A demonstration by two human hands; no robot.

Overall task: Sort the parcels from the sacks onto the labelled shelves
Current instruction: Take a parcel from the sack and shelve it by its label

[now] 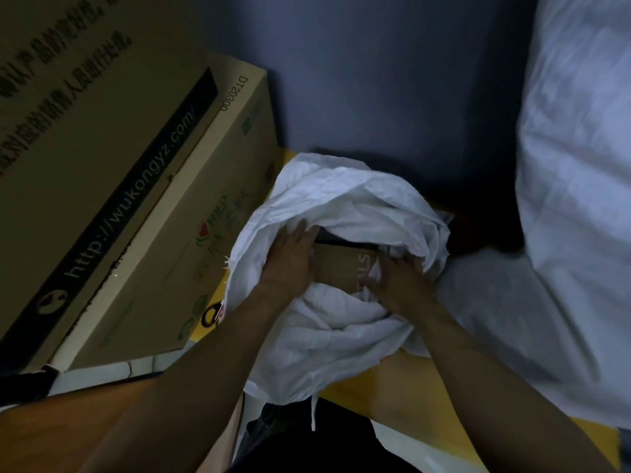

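Step in hand: the mouth of the white sack [341, 199] is being held apart so that the brown parcel [345, 268] inside can be reached; unloading is judged to be barely begun.
Parcel: it is seen in the sack's opening, between the two hands, partly covered by cloth.
Left grip [290, 264]: released; the fingers are laid straight against the sack's rim and the parcel's left edge.
Right grip [399, 285]: sunk into cloth at the parcel's right; whether anything is pinched cannot be told through the blur.
Surroundings: a printed carton [119, 199] is stood just left of the sack, a second sack [573, 199] to the right, a yellow surface [348, 396] beneath.
Next move: the parcel probably needs to be taken by both sides, lifted clear of the folds, and its label read; no shelf is in view.
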